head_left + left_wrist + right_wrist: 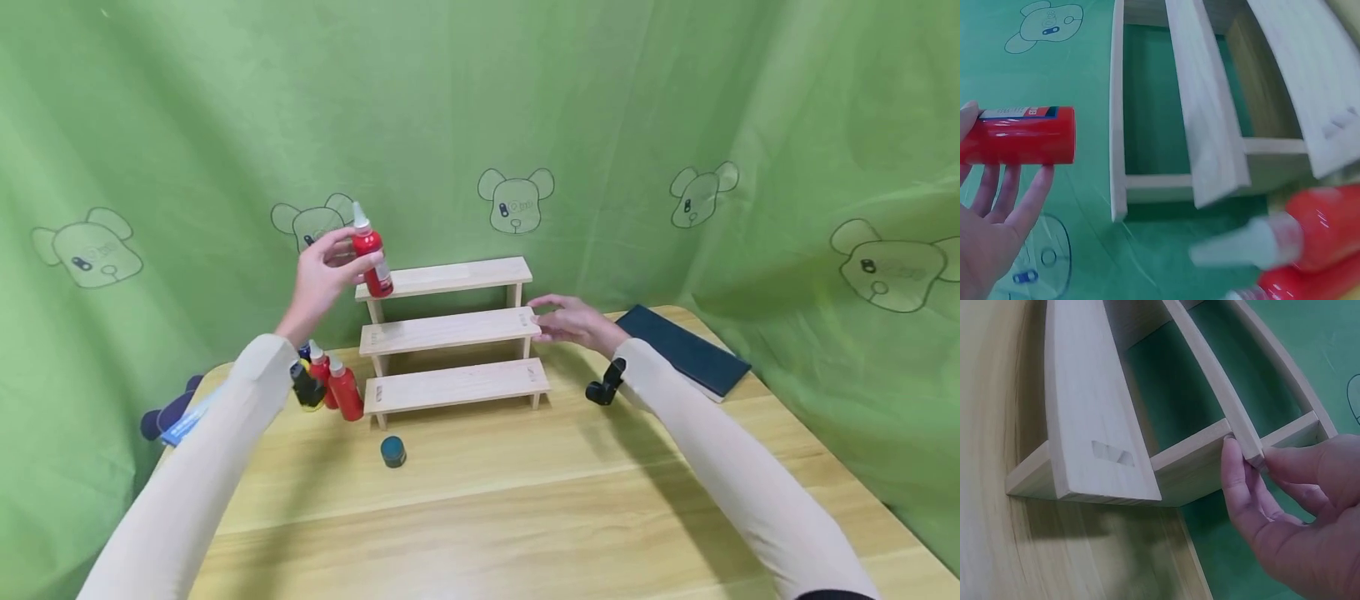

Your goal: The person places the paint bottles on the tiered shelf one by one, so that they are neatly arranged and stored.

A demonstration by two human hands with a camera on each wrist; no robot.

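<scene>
Red bottle held above the top shelf

Pinched in the grip of the left hand, between thumb and fingers, with the pale nozzle up and leaning a little to the left in the head view. Held over the left end of the top shelf, apart from the wood in the left wrist view, so not yet set down. Backed up on the other side by the right hand, pinching the right end of the middle shelf between thumb and fingers.

Looks like the placing step, with the wooden stand steadied meanwhile. Probably calls next for straightening the bottle, lowering it flat onto the narrow board and letting go only once steady.

Wears a white label with blue and red blocks, in print too small to read. Backed by a green curtain of bear heads, with lettering too faint to make out.

Farther out, on the counter: two more red bottles beside the stand's left end, a small dark jar in front, and apparently a dark-covered book at the right.
</scene>
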